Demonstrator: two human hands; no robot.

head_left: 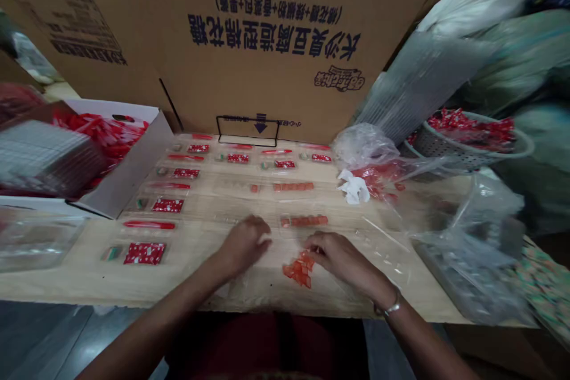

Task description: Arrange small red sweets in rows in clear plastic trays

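My left hand (247, 243) is closed, its thumb and fingertips drawn together over a clear plastic tray on the wooden table; what it holds, if anything, is too blurred to make out. With fingertips pinched together, my right hand (333, 254) reaches into a small pile of orange-red translucent pieces (299, 270). Just beyond my hands lies a clear tray with a row of orange-red pieces (305, 221). Farther back sits another filled tray (293, 187), beside a tray with one visible piece (253, 188). Clear empty trays (387, 255) lie right of my right hand.
On the left, several trays hold red patterned packets (145, 253) and red sticks (149, 225). A white box (138, 160) stands beyond them. A large carton (267, 89) closes off the back. At right are plastic bags (476, 219) and a grey basket (481, 157) of red packets.
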